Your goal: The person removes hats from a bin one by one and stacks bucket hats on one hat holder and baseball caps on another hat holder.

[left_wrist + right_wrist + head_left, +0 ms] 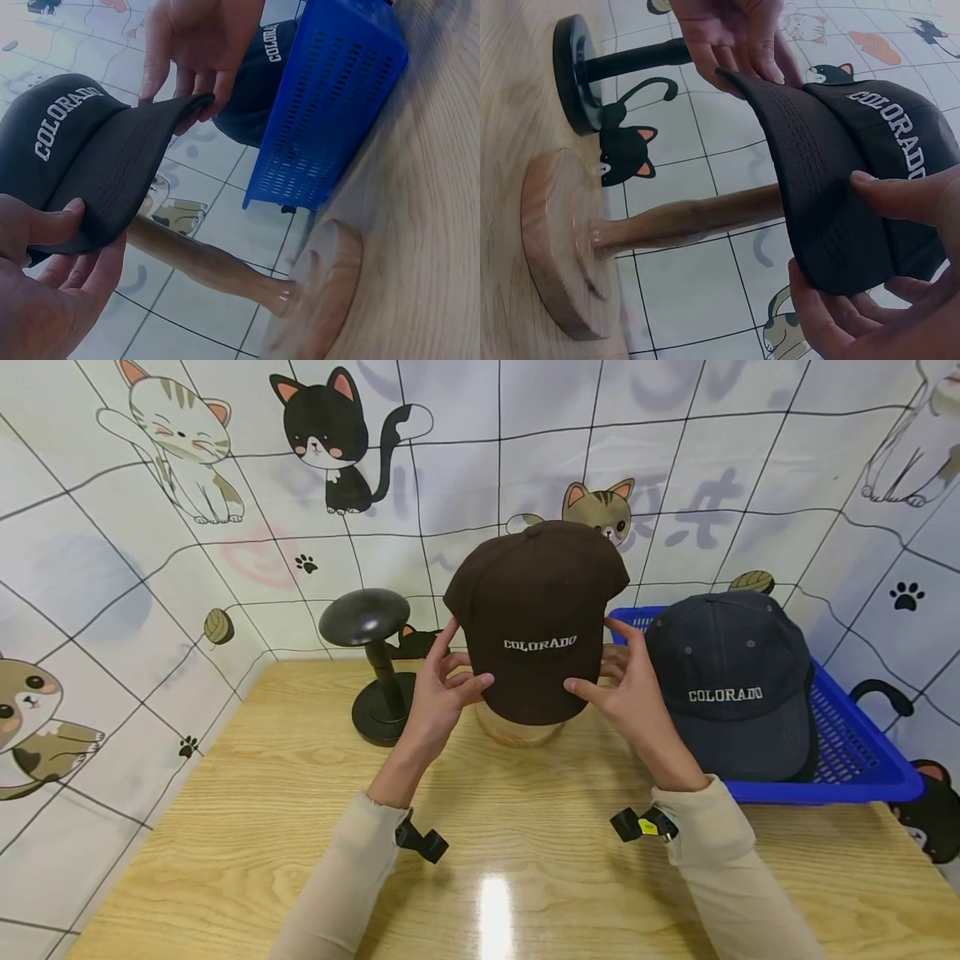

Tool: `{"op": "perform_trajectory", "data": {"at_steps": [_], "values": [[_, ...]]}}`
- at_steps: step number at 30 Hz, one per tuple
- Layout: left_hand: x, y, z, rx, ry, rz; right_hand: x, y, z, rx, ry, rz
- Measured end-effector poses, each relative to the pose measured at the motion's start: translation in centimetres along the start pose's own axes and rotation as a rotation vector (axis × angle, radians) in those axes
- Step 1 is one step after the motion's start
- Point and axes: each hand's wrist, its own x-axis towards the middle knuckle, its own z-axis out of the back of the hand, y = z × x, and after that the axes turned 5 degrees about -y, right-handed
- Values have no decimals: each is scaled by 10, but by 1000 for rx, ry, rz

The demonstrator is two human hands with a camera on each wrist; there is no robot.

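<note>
A dark brown baseball cap (536, 593) with white COLORADO lettering sits over the top of a wooden hat stand, whose post (697, 225) and round base (562, 247) show in the right wrist view. My left hand (442, 693) pinches the left side of the brim, thumb on top and fingers beneath. On the brim's right side my right hand (626, 689) grips the same way. The brim (127, 165) faces me and tilts downward. The cap hides the head of the wooden stand.
Left of the cap stands a black hat stand (367, 618) with nothing on it. At the right, a blue plastic basket (862, 777) holds a navy COLORADO cap (727, 668) with another dark edge beneath it. A cat-print cloth (465, 460) hangs behind the wooden table (247, 827).
</note>
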Motion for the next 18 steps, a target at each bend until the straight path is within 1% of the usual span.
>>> {"op": "perform_trajectory", "data": {"at_steps": [5,10,18], "values": [[3,9,2,-15,-2,13,1,-4,-3,-60,9,-17],[6,16,5,9,4,24,3,-10,-5,-134,28,-34],[10,27,12,61,59,90,6,-18,-9,-232,58,-107]]}}
